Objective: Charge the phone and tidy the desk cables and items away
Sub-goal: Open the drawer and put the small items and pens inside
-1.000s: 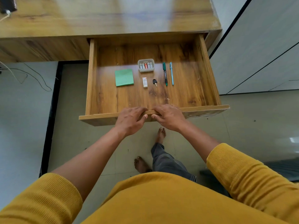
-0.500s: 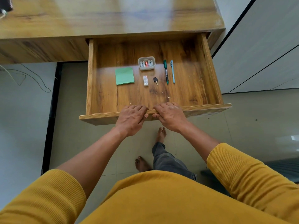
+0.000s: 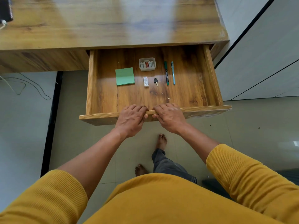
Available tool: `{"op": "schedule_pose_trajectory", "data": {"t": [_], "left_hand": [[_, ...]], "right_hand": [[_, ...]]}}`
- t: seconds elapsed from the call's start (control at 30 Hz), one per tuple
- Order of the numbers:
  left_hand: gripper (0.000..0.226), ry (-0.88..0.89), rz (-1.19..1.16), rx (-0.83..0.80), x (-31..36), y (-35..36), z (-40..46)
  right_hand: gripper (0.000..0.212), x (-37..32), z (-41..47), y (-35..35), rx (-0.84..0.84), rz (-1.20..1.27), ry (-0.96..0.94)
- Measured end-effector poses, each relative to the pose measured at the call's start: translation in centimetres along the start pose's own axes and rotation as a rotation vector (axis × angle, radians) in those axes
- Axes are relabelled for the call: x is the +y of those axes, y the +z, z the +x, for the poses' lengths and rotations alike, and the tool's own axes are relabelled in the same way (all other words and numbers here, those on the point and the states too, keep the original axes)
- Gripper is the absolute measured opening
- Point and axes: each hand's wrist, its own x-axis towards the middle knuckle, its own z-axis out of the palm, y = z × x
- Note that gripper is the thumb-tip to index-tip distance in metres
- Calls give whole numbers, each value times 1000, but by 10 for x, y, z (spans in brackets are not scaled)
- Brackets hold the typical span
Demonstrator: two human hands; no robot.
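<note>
A wooden desk (image 3: 113,21) fills the top of the view, its drawer (image 3: 103,96) pulled out over a pale tiled floor (image 3: 258,135). A person in a mustard sweater (image 3: 161,199) stands before it, both forearms reaching forward, bare feet visible below. The left hand (image 3: 131,120) and right hand (image 3: 169,118) sit side by side on the drawer's front edge, each gripping it with fingers curled over the top and thumb underneath.

Inside the drawer, a green notepad (image 3: 124,76) lies toward the left. To its right, further back, stands a clear box (image 3: 147,64) of batteries. In front of the box lie a small white eraser (image 3: 146,81) and a black-headed key (image 3: 156,81), close together. Two pens rest parallel just right of these: a green marker (image 3: 166,73) and a light blue pen (image 3: 173,72).

Loose cables (image 3: 24,85) trail on the floor at left, below the desk. A dark object (image 3: 6,10), cut off by the frame, sits on the desk's far left corner.
</note>
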Motion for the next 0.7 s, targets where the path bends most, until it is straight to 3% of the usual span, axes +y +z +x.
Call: {"op": "schedule_pose_trajectory", "data": {"t": [0.27,0.7], "left_hand": [[58,2,53,-27,-12,-7,24],[69,-6,111,7,-46,-16,85]], "right_hand": [[42,11,25,-2,80,-11,-32],[71,38,94,-16,-37,-29,-9]]}}
